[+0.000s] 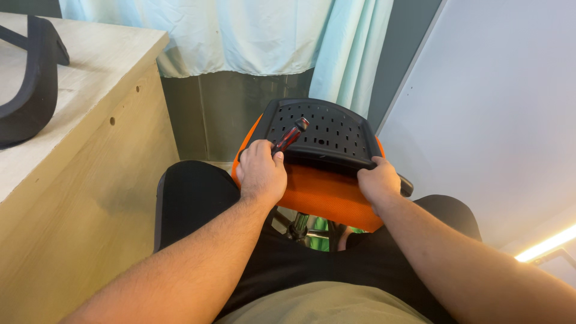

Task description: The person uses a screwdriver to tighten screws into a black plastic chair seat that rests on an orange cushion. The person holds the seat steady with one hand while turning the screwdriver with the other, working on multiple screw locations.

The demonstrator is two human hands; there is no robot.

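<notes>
An orange chair seat (324, 195) lies upside down across my knees, with a black perforated plastic base plate (327, 129) on top of it. My left hand (261, 171) is closed around a red and black screwdriver (291, 136), whose handle end points up and away over the plate's left side. The screwdriver's tip is hidden by my fingers. My right hand (378, 180) grips the near right edge of the black plate, thumb on top.
A light wooden cabinet (78, 180) stands close on my left with a black curved chair part (33, 78) on top. Pale green curtains (258, 33) hang ahead. A white panel (492, 108) fills the right. A metal chair column (299, 227) shows between my legs.
</notes>
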